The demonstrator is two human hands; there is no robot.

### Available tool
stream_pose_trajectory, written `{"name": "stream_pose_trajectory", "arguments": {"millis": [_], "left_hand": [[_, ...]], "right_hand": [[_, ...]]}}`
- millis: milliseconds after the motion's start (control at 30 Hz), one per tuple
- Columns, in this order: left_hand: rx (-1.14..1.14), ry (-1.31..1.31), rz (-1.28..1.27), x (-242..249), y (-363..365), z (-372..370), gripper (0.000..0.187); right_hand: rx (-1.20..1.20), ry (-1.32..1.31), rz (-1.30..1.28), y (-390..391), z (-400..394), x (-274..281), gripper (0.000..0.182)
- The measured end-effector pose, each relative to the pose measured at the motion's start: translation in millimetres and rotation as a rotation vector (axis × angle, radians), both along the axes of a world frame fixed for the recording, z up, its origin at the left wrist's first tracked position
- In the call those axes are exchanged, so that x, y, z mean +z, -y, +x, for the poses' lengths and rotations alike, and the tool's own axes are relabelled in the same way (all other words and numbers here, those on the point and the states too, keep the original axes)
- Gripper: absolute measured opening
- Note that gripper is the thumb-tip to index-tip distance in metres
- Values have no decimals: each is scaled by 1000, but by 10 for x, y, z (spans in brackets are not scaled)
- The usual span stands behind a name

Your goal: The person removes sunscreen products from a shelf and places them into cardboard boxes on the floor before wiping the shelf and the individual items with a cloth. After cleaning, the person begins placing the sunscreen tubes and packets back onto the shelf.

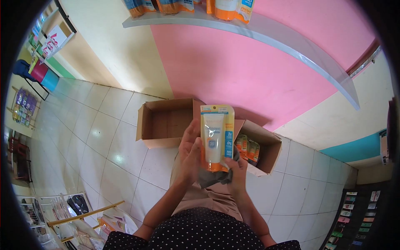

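A blister-packed white tube with an orange cap [214,139] is held upright in front of my body, its printed front facing up. My left hand [191,156] presses against the pack's left edge. At the lower right corner, my right hand [237,173] grips the pack and also has a dark grey cloth [214,179] in it, hanging below the pack. Behind my left hand stands an open cardboard box [164,123] with nothing visible inside. Another open box [268,152], right of the pack, holds several similar orange packs [248,148].
A grey curved shelf [266,26] on the pink wall [216,66] bears several similar packs at the top. Display racks stand at lower left [85,214] and lower right [358,216]. A blue chair [25,70] is at the far left.
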State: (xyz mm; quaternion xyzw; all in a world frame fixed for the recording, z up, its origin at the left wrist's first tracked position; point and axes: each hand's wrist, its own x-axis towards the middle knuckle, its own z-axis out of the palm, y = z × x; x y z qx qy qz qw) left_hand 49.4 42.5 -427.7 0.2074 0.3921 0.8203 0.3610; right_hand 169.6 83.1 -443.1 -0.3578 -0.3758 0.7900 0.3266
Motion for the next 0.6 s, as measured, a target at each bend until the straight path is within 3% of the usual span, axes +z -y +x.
{"name": "stream_pose_trajectory", "arguments": {"millis": [33, 67, 167, 267, 333, 367, 400, 467, 600], "left_hand": [[-145, 42, -135, -76, 60, -29, 47], [-290, 84, -271, -119, 100, -41, 43], [-225, 172, -187, -61, 72, 82, 37], [-130, 238, -101, -27, 37, 146, 37], [-154, 254, -79, -46, 38, 125, 39], [-182, 271, -59, -55, 35, 128, 41], [-187, 273, -59, -45, 39, 148, 41], [-318, 254, -119, -12, 66, 193, 45], [-383, 109, -82, -88, 76, 216, 45]], "right_hand": [[-4, -171, -43, -49, -2, 6, 26], [-3, -171, -43, -65, 10, -6, 26], [-12, -84, 36, -72, 40, -19, 26], [-188, 34, 129, -20, 58, 67, 26], [-340, 171, 524, 94, 92, 117, 30], [-252, 300, 692, 178, 140, 195, 33], [-256, 305, 692, 222, 151, 173, 33], [-63, 741, 1412, 272, 137, 121, 39], [-67, 666, 1305, 54, -20, 222, 40]]}}
